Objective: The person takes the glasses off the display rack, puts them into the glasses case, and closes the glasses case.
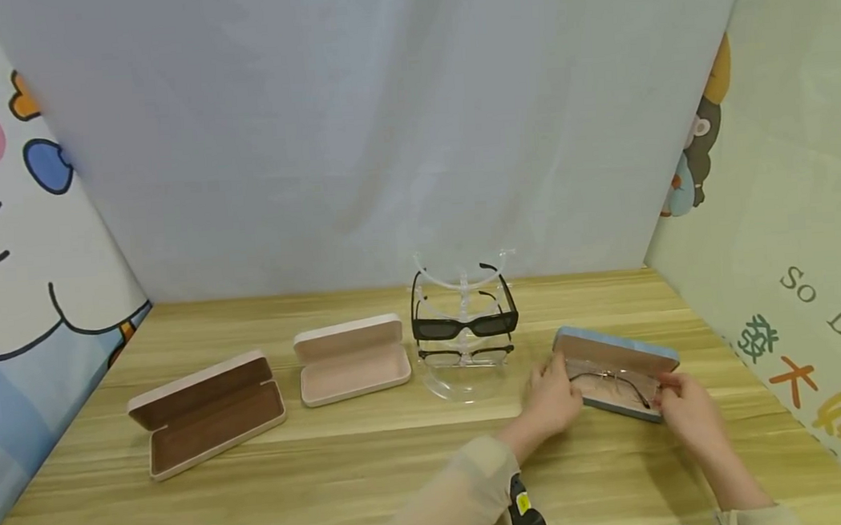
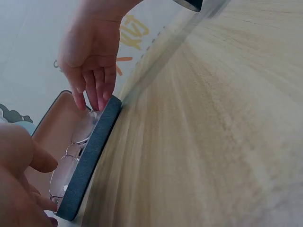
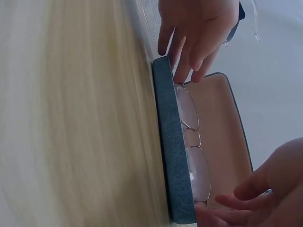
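A blue glasses case point(image 1: 617, 411) stands with its lid up at the right of the table. Inside lies a pair of thin-framed eyeglasses point(image 1: 610, 374), arms folded, lenses seen along the front wall in both wrist views. My left hand point(image 1: 553, 397) is at the case's left end; its extended fingers point(image 3: 182, 54) reach over the rim beside the eyeglasses. At the opposite end is my right hand point(image 1: 686, 408), with nearly straight fingers point(image 2: 99, 87) touching the rim near the frame. Neither hand visibly curls round anything.
Left of the hands, a clear display stand point(image 1: 464, 388) carries black sunglasses point(image 1: 465, 326) and dark-rimmed eyeglasses point(image 1: 465, 357). Further left are two open cases, one pink-lined point(image 1: 355, 371) and one brown-lined point(image 1: 217, 423). A grey cloth point(image 1: 312, 141) hangs behind the table.
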The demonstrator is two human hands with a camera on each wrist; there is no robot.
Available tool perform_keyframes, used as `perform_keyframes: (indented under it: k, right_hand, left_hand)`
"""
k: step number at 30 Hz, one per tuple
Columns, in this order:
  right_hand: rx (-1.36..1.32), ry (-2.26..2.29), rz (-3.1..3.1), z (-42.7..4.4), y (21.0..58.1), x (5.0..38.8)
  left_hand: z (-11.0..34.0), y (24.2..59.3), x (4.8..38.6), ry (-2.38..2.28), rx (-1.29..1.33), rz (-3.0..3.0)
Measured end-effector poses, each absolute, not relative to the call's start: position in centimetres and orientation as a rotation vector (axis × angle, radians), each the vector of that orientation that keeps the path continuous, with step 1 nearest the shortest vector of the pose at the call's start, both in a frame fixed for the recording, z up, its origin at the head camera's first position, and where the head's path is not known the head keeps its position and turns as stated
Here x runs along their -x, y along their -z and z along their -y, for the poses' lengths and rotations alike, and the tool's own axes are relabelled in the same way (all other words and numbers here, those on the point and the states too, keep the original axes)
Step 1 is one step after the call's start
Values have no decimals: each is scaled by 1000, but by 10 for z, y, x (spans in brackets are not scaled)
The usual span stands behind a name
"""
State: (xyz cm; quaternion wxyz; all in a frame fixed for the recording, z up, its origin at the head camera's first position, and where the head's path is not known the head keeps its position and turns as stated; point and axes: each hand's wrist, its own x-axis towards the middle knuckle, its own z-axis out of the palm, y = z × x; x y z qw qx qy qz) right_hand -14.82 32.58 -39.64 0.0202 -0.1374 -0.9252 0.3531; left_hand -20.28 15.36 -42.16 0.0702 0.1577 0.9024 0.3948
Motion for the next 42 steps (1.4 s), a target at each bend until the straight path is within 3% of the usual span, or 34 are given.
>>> perform_keyframes:
  k: [9,15,20,25,28,34,42]
  right_hand:
    - [302,-763,3052,-324,400,146]
    - [275,-827,3065,-320,403,144]
    - [300,-1090,2960,-326,405,148]
    - [457,-1366,2881,-337,402,154]
    - [408,-1452,2856,-341,399,155]
    - [187,-1400,2869,-343,394,155]
    - [258,-1309,2804,-342,403,154]
  left_hand:
    - [-155,428,196,-878,-602,-2714]
    - [-157,430,195,-912,-556,-2740]
    - [-155,433,203,-1167,-479,-2832]
    - [-153,428,212,-1558,-387,-2594]
    - [-154,422,218,-1695,-347,-2456]
    - [-151,415,226,-1707,-348,-2333]
    - [-146,420,223,-1732,-396,-2327]
